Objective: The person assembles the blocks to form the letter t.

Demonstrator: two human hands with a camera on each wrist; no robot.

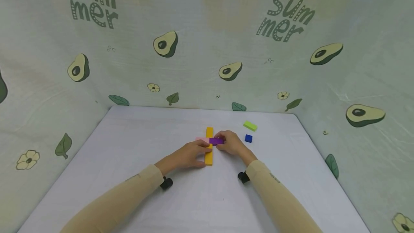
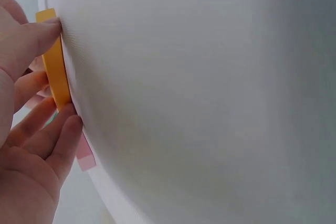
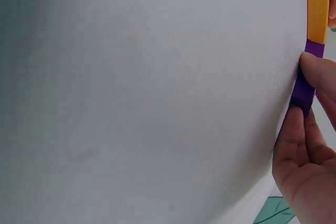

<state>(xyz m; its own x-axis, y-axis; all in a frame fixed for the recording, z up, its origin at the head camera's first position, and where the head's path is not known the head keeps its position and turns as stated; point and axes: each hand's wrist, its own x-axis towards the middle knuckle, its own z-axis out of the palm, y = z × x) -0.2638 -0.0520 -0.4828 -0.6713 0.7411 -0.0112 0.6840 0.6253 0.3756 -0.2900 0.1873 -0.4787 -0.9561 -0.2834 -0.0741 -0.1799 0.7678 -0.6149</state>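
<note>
Purple block [image 1: 215, 141], smooth and oblong.

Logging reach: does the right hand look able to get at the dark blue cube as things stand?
Likely yes: the dark blue cube lies just right of the right hand, with nothing seen between them. But that hand grips the purple block, so it would probably need to let go first.

White table [image 1: 145, 136], orange, pink, purple blocks [image 1: 214, 141], lime block [image 1: 250, 126], blue cube [image 1: 248, 138]
</note>
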